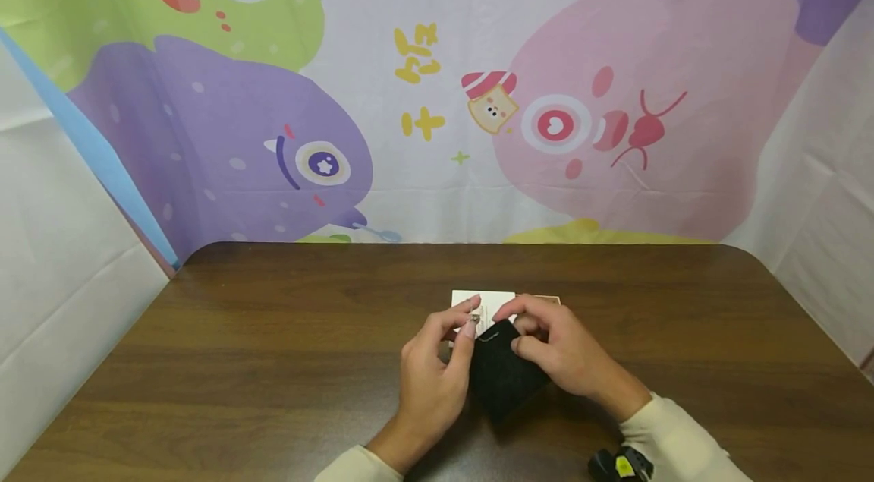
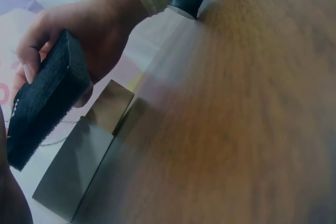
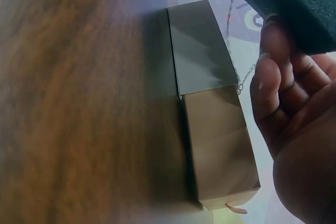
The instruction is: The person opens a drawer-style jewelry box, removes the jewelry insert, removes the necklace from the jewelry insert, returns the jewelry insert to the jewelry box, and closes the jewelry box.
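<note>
A black foam pad (image 1: 505,383) is held up above the table, tilted, with small pale lettering near its upper edge. My right hand (image 1: 567,345) grips it by the side, thumb on the near face and fingers behind. At the pad's upper left corner, my left hand (image 1: 430,376) pinches a small silvery bit of a thin chain (image 1: 482,338) between thumb and fingers. In the right wrist view the chain (image 3: 230,24) hangs in a loop below the foam. Beyond the hands lies a box, its white part (image 3: 202,51) beside a tan part (image 3: 220,145).
The brown wooden table (image 1: 273,360) reaches back to a cartoon-printed cloth (image 1: 437,201). Plain white cloth (image 1: 61,277) hangs at the left side. A black device with a yellow label (image 1: 623,464) is worn at the right wrist. A small ribbon tab (image 3: 236,209) sticks out from the box's tan end.
</note>
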Tool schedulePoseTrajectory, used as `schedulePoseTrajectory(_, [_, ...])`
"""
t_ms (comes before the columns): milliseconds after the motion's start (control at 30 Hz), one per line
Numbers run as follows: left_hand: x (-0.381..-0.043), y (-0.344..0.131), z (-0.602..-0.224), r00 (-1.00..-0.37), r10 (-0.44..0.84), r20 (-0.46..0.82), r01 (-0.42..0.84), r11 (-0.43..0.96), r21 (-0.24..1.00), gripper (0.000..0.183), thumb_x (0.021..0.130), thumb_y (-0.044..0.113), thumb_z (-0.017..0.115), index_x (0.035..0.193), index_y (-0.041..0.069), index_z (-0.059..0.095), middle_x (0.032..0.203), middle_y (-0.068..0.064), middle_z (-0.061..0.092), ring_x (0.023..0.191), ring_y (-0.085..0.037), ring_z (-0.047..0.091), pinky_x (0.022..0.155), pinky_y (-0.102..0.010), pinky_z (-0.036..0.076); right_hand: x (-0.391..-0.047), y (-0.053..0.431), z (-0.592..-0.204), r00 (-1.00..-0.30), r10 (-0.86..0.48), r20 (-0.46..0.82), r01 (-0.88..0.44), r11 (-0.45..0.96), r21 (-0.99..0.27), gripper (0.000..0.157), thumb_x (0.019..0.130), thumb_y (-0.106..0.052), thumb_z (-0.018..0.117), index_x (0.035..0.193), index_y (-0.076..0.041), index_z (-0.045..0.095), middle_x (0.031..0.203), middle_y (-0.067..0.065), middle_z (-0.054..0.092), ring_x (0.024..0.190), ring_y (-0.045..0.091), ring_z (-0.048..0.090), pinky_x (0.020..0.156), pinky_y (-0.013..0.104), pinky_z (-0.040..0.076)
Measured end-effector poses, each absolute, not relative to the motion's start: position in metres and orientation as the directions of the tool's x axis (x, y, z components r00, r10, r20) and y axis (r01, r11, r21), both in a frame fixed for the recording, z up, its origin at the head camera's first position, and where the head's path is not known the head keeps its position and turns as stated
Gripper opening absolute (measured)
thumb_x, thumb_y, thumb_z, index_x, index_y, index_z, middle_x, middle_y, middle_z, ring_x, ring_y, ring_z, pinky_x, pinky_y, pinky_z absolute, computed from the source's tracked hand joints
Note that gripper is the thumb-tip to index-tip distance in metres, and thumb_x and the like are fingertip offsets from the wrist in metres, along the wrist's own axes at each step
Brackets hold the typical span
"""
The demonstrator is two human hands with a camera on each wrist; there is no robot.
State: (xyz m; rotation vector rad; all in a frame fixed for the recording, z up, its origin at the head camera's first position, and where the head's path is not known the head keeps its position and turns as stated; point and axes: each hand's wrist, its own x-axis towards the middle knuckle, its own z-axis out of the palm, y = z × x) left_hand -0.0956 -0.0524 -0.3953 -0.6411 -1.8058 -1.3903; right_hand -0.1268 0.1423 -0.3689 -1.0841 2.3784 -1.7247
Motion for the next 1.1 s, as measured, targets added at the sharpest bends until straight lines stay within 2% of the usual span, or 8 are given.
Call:
schedulePoseTrajectory(200, [-0.0936, -0.0533, -0.3933, -0.629, -0.072, 0.774, 0.731, 0.283, 0.621, 0.002, 0.098, 0.003, 0.062, 0.100, 0.003, 0.062, 0.117, -0.012, 0.072, 0.087, -0.023, 0.073, 0.066, -0.025, 0.053, -0.1260, 0.1422, -0.3682, -0.752, -0.534, 0.387, -0.522, 0.123, -0.844, 0.037, 0.079, 0.013, 0.056, 0.111, -0.003, 0.063, 0.064, -0.009, 0.051, 0.055, 0.005, 0.049, 0.053, 0.024, 0.042])
schedulePoseTrajectory(400, [-0.0935, -0.0536, -0.3950, -0.675, -0.106, 0.730, 0.683, 0.286, 0.672, 0.010, 0.097, -0.002, 0.062, 0.102, 0.006, 0.062, 0.119, -0.010, 0.071, 0.072, -0.015, 0.071, 0.061, -0.024, 0.054, -0.1271, 0.1434, -0.3696, -0.752, -0.530, 0.392, -0.528, 0.127, -0.840, 0.036, 0.079, 0.013, 0.057, 0.111, -0.004, 0.062, 0.065, -0.009, 0.051, 0.056, 0.005, 0.049, 0.053, 0.024, 0.042])
schedulePoseTrajectory(667, [-0.0935, -0.0535, -0.3945, -0.727, -0.166, 0.666, 0.627, 0.237, 0.743, 0.006, 0.099, 0.002, 0.061, 0.104, 0.004, 0.062, 0.122, -0.009, 0.069, 0.070, -0.019, 0.072, 0.062, -0.024, 0.056, -0.1289, 0.1443, -0.3707, -0.751, -0.519, 0.409, -0.547, 0.142, -0.825, 0.036, 0.080, 0.013, 0.057, 0.111, -0.005, 0.063, 0.063, -0.010, 0.045, 0.053, 0.002, 0.042, 0.050, 0.024, 0.038])
schedulePoseTrajectory(833, [-0.0946, -0.0530, -0.3961, -0.724, -0.193, 0.663, 0.621, 0.238, 0.747, 0.006, 0.099, 0.002, 0.061, 0.104, 0.004, 0.062, 0.121, -0.011, 0.070, 0.067, -0.018, 0.071, 0.060, -0.024, 0.055, -0.1294, 0.1442, -0.3705, -0.747, -0.505, 0.432, -0.564, 0.137, -0.815, 0.037, 0.079, 0.013, 0.058, 0.110, -0.006, 0.064, 0.063, -0.012, 0.041, 0.053, 0.001, 0.038, 0.049, 0.024, 0.036])
schedulePoseTrajectory(1100, [-0.0949, -0.0517, -0.3951, -0.725, -0.239, 0.647, 0.589, 0.273, 0.761, 0.005, 0.097, -0.002, 0.061, 0.101, 0.002, 0.062, 0.118, -0.014, 0.071, 0.062, -0.018, 0.069, 0.055, -0.023, 0.053, -0.1284, 0.1439, -0.3706, -0.764, -0.480, 0.432, -0.552, 0.138, -0.822, 0.037, 0.080, 0.014, 0.058, 0.111, -0.005, 0.064, 0.062, -0.011, 0.045, 0.053, 0.003, 0.044, 0.051, 0.025, 0.040])
